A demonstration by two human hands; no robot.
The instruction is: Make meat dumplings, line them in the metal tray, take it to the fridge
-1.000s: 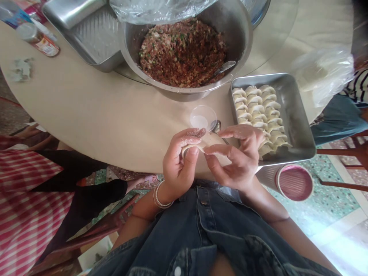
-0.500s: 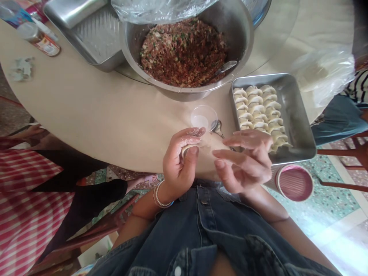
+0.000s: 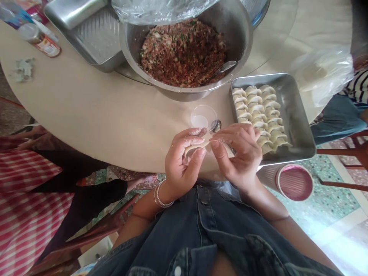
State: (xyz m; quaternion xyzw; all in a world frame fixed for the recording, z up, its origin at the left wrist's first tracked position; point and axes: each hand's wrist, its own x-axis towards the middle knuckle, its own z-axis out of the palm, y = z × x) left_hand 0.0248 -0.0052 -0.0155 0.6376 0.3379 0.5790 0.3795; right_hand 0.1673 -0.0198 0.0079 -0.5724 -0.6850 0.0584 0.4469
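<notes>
A floury dumpling (image 3: 196, 146) sits in my left hand (image 3: 181, 159), curled between its fingers and thumb. My right hand (image 3: 240, 152) pinches the dumpling's right end between thumb and fingertips. Much of the dumpling is hidden by my fingers. Just beyond my hands stands a small clear bowl (image 3: 203, 117) of liquid, with a metal spoon (image 3: 217, 126) beside it, partly covered by my right hand. To the right, finished dumplings (image 3: 258, 107) lie in rows in a metal tray (image 3: 297, 115).
A large steel bowl (image 3: 186, 90) of minced filling (image 3: 184, 50) stands at the back, with plastic film (image 3: 161, 11) over its far side. Another metal tray (image 3: 97, 42) and a jar (image 3: 40, 40) are back left. People sit on both sides; a pink-lined bin (image 3: 296, 183) stands below right.
My right hand has moved left and closed onto the dumpling's end; before, it was apart with fingers spread. My left hand has shifted slightly right.
</notes>
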